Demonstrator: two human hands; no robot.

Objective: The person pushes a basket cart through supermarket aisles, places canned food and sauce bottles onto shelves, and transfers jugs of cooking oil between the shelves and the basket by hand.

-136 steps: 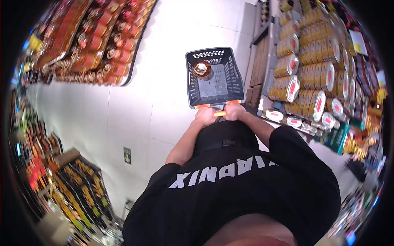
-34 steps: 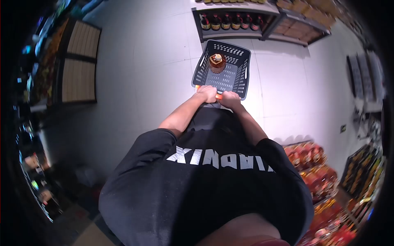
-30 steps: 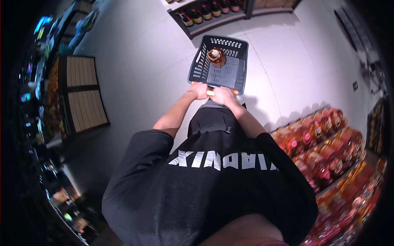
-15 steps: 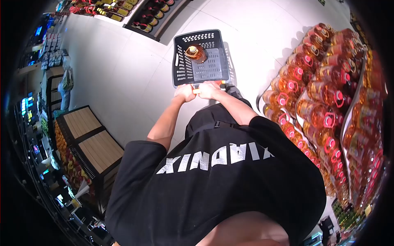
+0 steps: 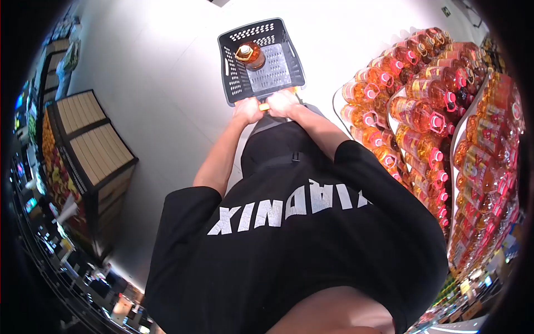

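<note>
A dark grey perforated shopping basket cart (image 5: 227, 83) is in front of me at the upper middle. Inside it, toward the left, a large bottle of amber oil (image 5: 253, 58) with a pale cap and a looped handle stands on the bottom. Along the cart's near side runs an orange handle (image 5: 264, 106), mostly covered by my fists. My left hand (image 5: 248, 109) is closed around its left part. Just beside it, my right hand (image 5: 282, 102) grips the right part.
To the right rise stacked rows of large oil bottles (image 5: 414, 114) with red caps. On the left stands a slatted wooden display stand (image 5: 97, 150), with fruit (image 5: 61, 167) along its far side. Pale floor (image 5: 161, 72) stretches between them.
The view has shifted as I move with the cart; the shelf of bottles at the top has left the picture. Both hands stay on the handle, and the oil bottle keeps its place.
</note>
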